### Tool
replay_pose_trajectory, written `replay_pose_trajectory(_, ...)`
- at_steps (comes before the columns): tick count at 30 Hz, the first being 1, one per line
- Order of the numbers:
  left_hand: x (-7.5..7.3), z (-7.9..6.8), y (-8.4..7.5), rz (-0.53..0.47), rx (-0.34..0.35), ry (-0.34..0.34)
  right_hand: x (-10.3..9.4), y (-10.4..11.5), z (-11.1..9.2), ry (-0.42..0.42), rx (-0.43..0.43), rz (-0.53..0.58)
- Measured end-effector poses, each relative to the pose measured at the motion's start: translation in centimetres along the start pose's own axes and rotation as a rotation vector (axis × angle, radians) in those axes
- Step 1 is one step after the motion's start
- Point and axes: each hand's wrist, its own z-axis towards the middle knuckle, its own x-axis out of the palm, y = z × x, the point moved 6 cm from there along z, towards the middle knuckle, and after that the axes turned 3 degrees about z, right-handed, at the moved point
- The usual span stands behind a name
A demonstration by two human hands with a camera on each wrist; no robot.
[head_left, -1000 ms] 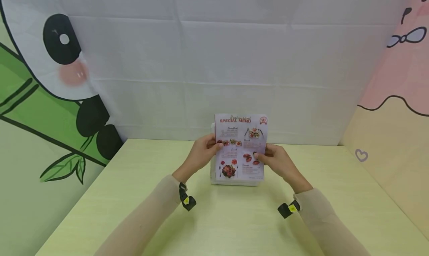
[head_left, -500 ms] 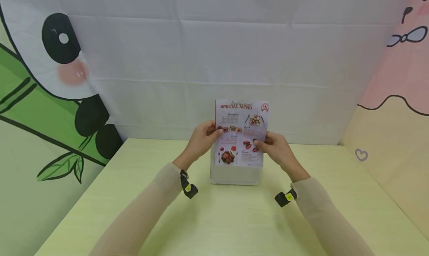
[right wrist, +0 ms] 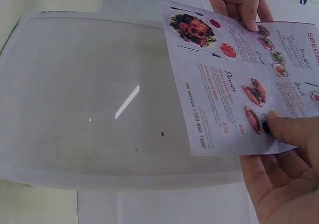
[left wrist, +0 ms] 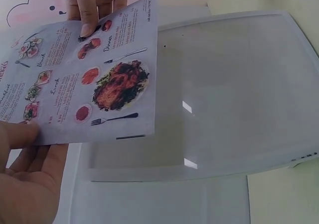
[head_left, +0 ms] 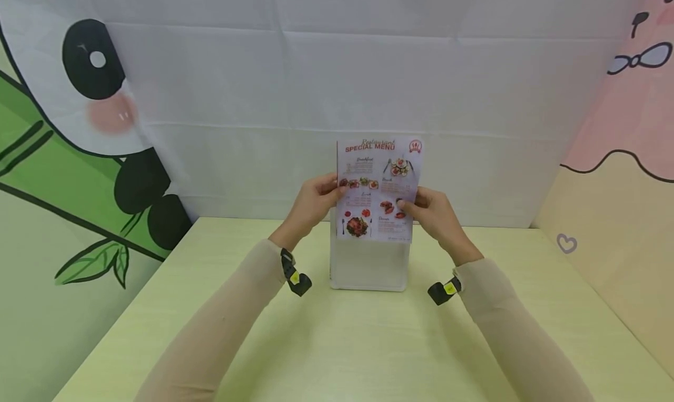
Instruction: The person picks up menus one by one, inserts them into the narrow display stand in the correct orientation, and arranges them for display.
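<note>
A printed restaurant menu sheet (head_left: 363,200) is held up by both hands, roughly upright in the head view. My left hand (head_left: 310,206) pinches its left edge, thumb in front and fingers behind. On the opposite edge, my right hand (head_left: 436,215) pinches it the same way, thumb on the food pictures. Behind and below the sheet stands a pale, see-through upright panel (head_left: 368,267) with a white rim, like a menu holder. The menu hides its upper part. Both wrist views show the menu's lower edge (left wrist: 152,84) across the front of the panel's glossy face (right wrist: 75,99).
A pale yellow table (head_left: 368,343) carries the panel. White cloth (head_left: 368,86) hangs behind, with cartoon-printed walls at left (head_left: 31,308) and right (head_left: 621,215). A black wrist camera (head_left: 297,280) is strapped to the left wrist, another (head_left: 442,291) to the right.
Both hands have raised the menu steadily, keeping their grip at its edges. More of the panel's lower face now shows beneath it. The panel has stayed in place.
</note>
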Motion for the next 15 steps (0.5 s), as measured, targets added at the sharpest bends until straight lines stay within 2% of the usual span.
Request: replay_pose_trajectory(15, -0.9, 1.5, -1.6, 0.017, 0.031, -0.067, -0.9, 1.8, 1.5, -0.083, -0.028, 0.004)
